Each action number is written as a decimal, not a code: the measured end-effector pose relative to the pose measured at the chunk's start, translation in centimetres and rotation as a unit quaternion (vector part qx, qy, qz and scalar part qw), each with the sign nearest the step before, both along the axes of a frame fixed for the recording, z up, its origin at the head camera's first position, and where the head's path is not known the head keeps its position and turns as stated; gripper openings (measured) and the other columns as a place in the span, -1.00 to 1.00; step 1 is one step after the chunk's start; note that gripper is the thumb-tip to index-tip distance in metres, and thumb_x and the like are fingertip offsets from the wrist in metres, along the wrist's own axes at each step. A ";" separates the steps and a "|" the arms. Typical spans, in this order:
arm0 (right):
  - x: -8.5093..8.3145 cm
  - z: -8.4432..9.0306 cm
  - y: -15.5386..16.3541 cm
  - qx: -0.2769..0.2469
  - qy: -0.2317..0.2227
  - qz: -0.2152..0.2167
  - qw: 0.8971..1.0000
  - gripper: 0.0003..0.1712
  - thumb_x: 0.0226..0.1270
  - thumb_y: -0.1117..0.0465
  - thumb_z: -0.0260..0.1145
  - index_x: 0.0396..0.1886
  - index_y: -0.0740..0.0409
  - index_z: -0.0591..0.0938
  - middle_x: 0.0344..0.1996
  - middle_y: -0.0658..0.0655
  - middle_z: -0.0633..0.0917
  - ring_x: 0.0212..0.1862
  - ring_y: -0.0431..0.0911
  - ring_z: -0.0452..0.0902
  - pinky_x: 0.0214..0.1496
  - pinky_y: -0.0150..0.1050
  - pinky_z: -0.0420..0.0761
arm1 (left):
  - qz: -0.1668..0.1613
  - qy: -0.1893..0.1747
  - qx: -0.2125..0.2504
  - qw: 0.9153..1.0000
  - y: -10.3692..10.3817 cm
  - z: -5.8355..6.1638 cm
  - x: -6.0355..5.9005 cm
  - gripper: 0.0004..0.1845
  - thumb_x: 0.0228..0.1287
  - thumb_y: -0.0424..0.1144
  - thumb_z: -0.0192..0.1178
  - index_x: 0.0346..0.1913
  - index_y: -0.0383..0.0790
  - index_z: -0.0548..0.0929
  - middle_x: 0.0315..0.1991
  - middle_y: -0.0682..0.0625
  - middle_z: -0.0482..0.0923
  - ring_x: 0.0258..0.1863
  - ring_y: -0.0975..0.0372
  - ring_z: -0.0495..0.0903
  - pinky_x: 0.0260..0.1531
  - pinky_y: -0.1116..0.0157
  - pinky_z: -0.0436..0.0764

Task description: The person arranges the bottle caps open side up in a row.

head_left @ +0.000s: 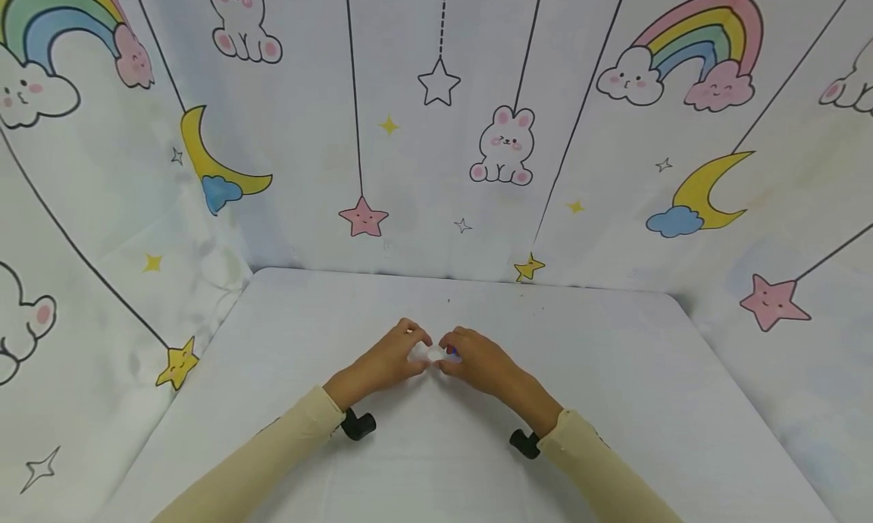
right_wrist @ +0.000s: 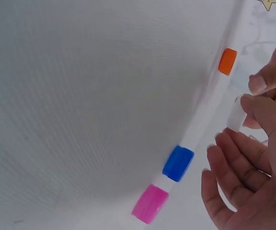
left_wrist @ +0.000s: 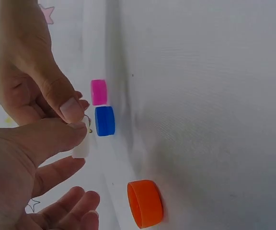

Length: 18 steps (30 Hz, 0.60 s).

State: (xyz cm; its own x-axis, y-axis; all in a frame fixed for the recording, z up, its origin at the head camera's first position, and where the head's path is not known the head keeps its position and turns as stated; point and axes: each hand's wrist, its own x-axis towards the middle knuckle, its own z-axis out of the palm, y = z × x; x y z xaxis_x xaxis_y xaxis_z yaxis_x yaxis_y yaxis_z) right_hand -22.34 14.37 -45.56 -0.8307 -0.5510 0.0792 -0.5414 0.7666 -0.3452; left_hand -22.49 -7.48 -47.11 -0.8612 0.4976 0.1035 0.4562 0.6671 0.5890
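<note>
Both hands meet over the middle of the table and pinch one small white bottle cap (head_left: 435,353) between them. My left hand (head_left: 389,356) has its thumb and fingertips at the cap's left side; my right hand (head_left: 480,360) does the same from the right. In the left wrist view the white cap (left_wrist: 82,146) stands on edge between the fingers, partly covered by a thumb. A blue cap (right_wrist: 178,163) and a pink cap (right_wrist: 150,203) lie side by side near the right hand. An orange cap (left_wrist: 146,203), hollow side showing, lies near the left hand.
The white table (head_left: 436,462) carries the loose caps close around the hands. Behind it hangs a white cloth backdrop (head_left: 423,151) with printed stars, moons and rabbits. A black wrist camera (head_left: 359,424) sits under the left sleeve, another black camera (head_left: 525,443) under the right.
</note>
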 end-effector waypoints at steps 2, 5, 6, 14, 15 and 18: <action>0.0 -0.1 0.0 0.003 -0.006 -0.001 1.000 -0.68 0.41 0.10 0.50 0.04 0.15 0.72 -0.20 0.01 0.68 -0.15 -0.13 0.59 -0.04 -0.17 0.67 | -0.009 0.022 -0.018 1.000 0.0 0.0 0.1 -0.70 0.41 -0.23 0.42 0.12 -0.18 0.65 0.24 -0.18 0.43 0.19 -0.01 0.56 0.18 0.04 0.61; -0.1 -0.4 -0.2 0.009 -0.021 -0.006 1.000 -0.68 0.42 0.10 0.50 0.05 0.13 0.73 -0.18 0.01 0.69 -0.13 -0.12 0.61 -0.01 -0.16 0.68 | -0.019 0.055 -0.042 0.997 -0.1 -0.2 0.1 -0.70 0.39 -0.20 0.45 0.08 -0.17 0.66 0.21 -0.15 0.45 0.14 -0.01 0.56 0.14 0.03 0.60; -0.1 -0.4 -0.2 0.012 -0.025 -0.007 1.000 -0.68 0.42 0.10 0.50 0.06 0.13 0.73 -0.17 0.01 0.69 -0.12 -0.13 0.61 0.00 -0.16 0.69 | -0.021 0.068 -0.049 0.996 -0.1 -0.3 0.1 -0.71 0.38 -0.19 0.46 0.06 -0.16 0.66 0.19 -0.13 0.46 0.11 0.00 0.56 0.12 0.02 0.60; -0.2 -0.8 -0.7 0.035 -0.025 -0.005 0.999 -0.67 0.40 0.09 0.52 0.06 0.12 0.74 -0.18 0.03 0.71 -0.12 -0.12 0.61 0.02 -0.17 0.72 | -0.034 0.114 -0.079 0.990 -0.3 -0.8 -0.2 -0.73 0.35 -0.13 0.47 -0.01 -0.14 0.69 0.15 -0.08 0.50 0.07 0.03 0.57 0.06 0.05 0.58; -0.2 -0.8 -0.8 0.038 -0.021 -0.003 0.999 -0.66 0.40 0.09 0.52 0.06 0.12 0.75 -0.18 0.03 0.72 -0.12 -0.12 0.61 0.02 -0.17 0.72 | -0.033 0.115 -0.080 0.990 -0.3 -0.9 -0.2 -0.73 0.35 -0.13 0.48 -0.02 -0.13 0.69 0.15 -0.08 0.50 0.07 0.03 0.56 0.06 0.05 0.58; -0.3 -0.9 -0.9 0.042 -0.010 0.003 0.999 -0.66 0.39 0.09 0.53 0.06 0.13 0.75 -0.17 0.05 0.73 -0.11 -0.11 0.63 0.03 -0.17 0.73 | -0.029 0.117 -0.086 0.989 -0.3 -1.1 -0.4 -0.74 0.35 -0.12 0.48 -0.03 -0.13 0.69 0.14 -0.07 0.50 0.08 0.04 0.56 0.07 0.05 0.56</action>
